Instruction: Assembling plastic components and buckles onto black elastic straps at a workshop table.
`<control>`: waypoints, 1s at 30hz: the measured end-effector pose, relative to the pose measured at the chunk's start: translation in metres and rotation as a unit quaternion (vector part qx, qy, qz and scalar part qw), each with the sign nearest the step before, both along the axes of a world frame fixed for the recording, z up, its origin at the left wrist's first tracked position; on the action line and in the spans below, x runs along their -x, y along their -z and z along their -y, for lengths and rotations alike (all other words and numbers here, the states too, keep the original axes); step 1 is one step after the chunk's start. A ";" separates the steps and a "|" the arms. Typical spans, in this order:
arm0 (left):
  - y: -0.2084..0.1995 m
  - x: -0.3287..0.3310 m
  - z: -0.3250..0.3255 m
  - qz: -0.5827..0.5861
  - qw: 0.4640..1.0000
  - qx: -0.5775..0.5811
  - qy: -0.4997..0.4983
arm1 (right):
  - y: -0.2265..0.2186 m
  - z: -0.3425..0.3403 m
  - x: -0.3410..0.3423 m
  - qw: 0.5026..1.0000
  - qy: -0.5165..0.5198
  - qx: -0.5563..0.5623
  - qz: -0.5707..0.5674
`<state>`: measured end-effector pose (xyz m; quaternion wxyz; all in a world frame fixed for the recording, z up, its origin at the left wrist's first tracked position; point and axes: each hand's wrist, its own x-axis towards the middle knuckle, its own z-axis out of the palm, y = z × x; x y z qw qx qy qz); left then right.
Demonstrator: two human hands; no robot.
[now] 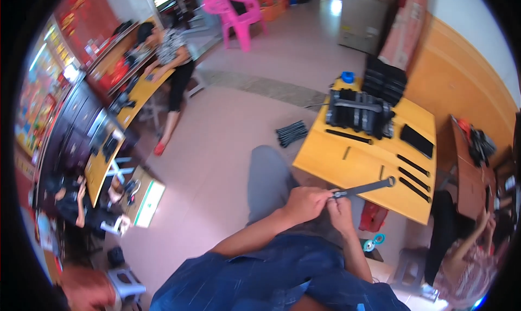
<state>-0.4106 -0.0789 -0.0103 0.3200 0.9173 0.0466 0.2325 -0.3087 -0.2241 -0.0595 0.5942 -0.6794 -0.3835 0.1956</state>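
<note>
In front of my body, above the near edge of the yellow table, a dark strap (366,189) with a ring-like loop at its far end points out to the right. My left hand (307,204) is closed, pinching the near end of the strap. Beside it, my right hand (340,214) is closed on the same end, just below a small shiny piece. Fingers hide the exact shape of that end. Several similar black straps (414,164) lie on the table's right side, and another strap (349,137) rests near the bundles.
Bundled black straps (358,113) are piled on the yellow table (325,159), near a black phone-like slab (417,140) and a blue-capped container (347,77). Another bundle (291,133) lies on the floor. People sit left and right. A pink chair (239,18) stands far off.
</note>
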 end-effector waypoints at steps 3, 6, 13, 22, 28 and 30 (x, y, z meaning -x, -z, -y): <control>-0.003 0.002 -0.005 -0.002 0.999 -0.019 0.037 | 0.005 0.000 0.004 0.987 -0.008 -0.030 -0.159; -0.011 0.003 -0.008 0.047 0.995 0.000 0.084 | -0.002 0.008 -0.001 0.990 -0.019 -0.043 -0.137; -0.025 0.023 -0.017 0.053 0.990 -0.034 0.126 | -0.024 0.023 0.010 0.985 -0.096 0.008 -0.145; -0.008 0.021 -0.001 0.159 0.980 0.043 0.111 | -0.048 0.024 0.035 0.998 -0.020 0.045 -0.033; -0.006 0.010 -0.007 0.067 0.987 0.053 0.134 | -0.032 0.023 0.018 0.991 -0.004 0.116 0.071; -0.005 0.008 -0.009 0.017 0.983 0.097 0.153 | -0.039 0.034 0.008 0.981 -0.012 0.121 0.148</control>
